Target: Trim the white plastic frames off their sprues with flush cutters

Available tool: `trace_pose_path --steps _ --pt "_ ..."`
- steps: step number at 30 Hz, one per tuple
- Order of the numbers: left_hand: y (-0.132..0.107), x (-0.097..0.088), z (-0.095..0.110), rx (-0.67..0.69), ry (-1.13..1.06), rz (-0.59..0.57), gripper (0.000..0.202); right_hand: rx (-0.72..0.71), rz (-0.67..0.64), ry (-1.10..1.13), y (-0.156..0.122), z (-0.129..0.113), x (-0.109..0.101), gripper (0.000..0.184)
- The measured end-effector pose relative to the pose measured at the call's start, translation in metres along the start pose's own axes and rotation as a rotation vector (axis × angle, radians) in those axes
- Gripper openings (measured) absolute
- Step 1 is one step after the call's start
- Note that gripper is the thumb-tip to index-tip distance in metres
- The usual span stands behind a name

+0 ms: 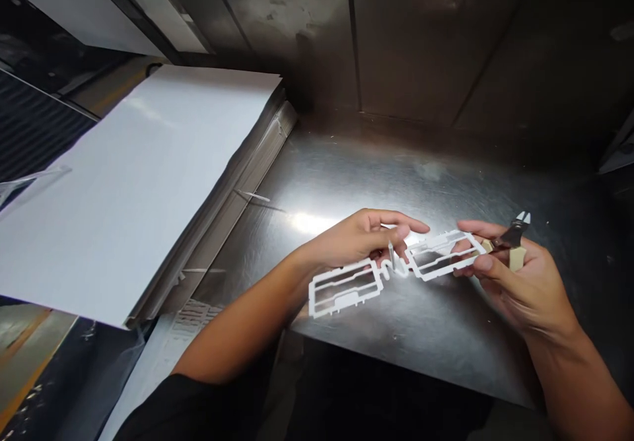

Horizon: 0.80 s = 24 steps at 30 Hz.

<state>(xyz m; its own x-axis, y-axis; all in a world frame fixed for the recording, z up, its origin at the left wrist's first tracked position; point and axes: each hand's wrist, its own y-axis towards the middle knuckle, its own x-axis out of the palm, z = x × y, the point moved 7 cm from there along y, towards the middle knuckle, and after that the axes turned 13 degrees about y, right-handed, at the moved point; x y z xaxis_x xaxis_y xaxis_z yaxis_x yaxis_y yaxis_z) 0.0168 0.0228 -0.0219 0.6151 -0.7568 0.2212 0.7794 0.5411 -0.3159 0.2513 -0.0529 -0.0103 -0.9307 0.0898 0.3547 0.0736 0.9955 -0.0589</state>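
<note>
A white moulded plastic runner [376, 281] forms two rectangular frames joined by a curved middle section, held above the steel table. My left hand [364, 237] is shut on this runner near its middle. My right hand [515, 276] grips a pair of side cutters [514, 237] with beige handles and dark jaws that point up and away from me. The right end of the runner lies against the fingers of my right hand. A thin grey pin [391, 254] stands up beside my left fingers, but what it is attached to is hidden.
A stainless steel table [436, 342] lies beneath my hands, backed by a dark metal wall [421, 45]. A large stack of white sheets [133, 183] lies at the left, with a clear plastic piece [30, 180] on it. A thin strip [252, 195] lies on the table.
</note>
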Motion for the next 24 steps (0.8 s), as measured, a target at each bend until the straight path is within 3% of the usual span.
trace_pose_path --steps 5,9,15,24 --pt "0.003 -0.034 0.014 0.054 -0.387 0.253 0.068 -0.215 0.212 0.127 0.004 -0.020 -0.014 0.057" --pt "-0.001 -0.043 0.020 0.158 -0.427 0.424 0.059 -0.279 0.305 0.136 0.005 -0.023 -0.025 0.061" --pt "-0.001 -0.039 0.020 0.263 -0.458 0.483 0.035 -0.340 0.344 0.038 0.001 -0.024 -0.025 0.065" --pt "-0.001 -0.041 0.022 0.270 -0.477 0.508 0.050 -0.313 0.291 0.062 0.003 -0.023 -0.017 0.060"
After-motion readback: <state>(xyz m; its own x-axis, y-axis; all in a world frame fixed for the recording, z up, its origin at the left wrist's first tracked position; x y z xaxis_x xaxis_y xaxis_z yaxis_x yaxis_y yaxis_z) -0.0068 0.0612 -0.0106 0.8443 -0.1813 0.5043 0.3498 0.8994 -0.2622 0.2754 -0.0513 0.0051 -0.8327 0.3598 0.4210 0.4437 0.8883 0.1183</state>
